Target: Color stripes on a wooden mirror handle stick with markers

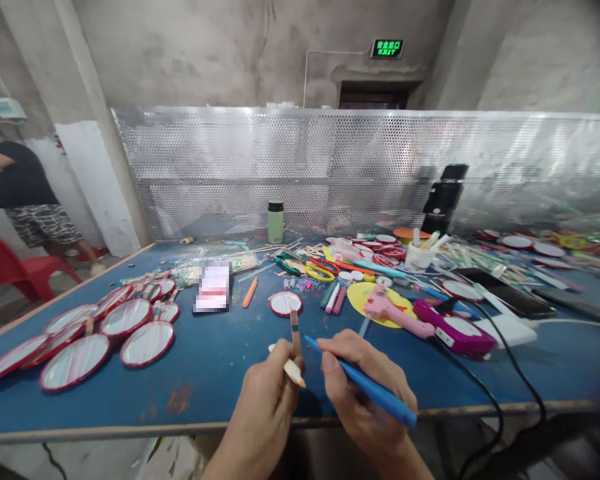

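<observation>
My left hand (267, 400) is closed on a thin wooden craft stick (295, 331) that points up, and a second pale stick (290, 368) lies across its fingers. My right hand (360, 390) is closed on a blue pen (367, 385), whose tip sits close to the upright stick. Both hands hover over the near edge of the blue table (215, 373). A small round red-rimmed mirror (285, 303) lies on the table just beyond the sticks.
Several red-rimmed round mirrors (100, 330) lie at the left. A pink glue gun (397, 312) on a yellow disc, markers, phones (503, 290), a white cup (420, 255) and a green bottle (275, 222) crowd the middle and right. A perforated metal screen (330, 167) backs the table. A person (17, 183) stands far left by a red chair (10, 270).
</observation>
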### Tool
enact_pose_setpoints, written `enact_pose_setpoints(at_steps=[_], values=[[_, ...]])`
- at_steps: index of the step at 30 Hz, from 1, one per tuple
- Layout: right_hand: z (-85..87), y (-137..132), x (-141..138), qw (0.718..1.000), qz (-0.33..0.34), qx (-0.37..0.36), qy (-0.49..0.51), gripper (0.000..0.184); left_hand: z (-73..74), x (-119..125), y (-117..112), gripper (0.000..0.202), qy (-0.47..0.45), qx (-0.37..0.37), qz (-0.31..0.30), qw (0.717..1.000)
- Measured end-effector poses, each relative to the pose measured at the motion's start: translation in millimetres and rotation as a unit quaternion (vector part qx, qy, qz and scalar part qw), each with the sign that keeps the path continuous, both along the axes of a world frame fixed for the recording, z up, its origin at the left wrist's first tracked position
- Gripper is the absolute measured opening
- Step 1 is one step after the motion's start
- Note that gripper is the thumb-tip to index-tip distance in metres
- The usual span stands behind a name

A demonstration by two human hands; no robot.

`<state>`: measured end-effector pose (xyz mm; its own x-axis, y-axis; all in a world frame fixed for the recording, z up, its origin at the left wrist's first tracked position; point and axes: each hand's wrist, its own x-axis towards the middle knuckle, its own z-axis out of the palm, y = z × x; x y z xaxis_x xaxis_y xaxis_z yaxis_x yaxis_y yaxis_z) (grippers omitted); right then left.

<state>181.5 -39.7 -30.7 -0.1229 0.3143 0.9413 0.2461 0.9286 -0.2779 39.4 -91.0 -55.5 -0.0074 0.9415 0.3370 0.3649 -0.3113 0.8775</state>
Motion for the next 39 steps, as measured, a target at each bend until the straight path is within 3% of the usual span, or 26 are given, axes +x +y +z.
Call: enact_pose_setpoints(at_steps=[4,14,39], values=[[-0.8,-0.1,0.1,1.0,-0.007,0.017,-0.009,0.017,-0.3,0.4,-1.0,0.028,0.001,0.0,-0.011,1.0],[0.5,1.5,-1.7,0.998,0.054,0.019,-0.005,0.019,-4.0,0.0,0.7,0.026,0.025,0.011,-0.006,1.0],[-1.0,1.6,0.1,0.999,0.034,0.025,-0.018,0.018,1.0,0.1,0.9,0.023,0.023,0.02,-0.009,0.999]])
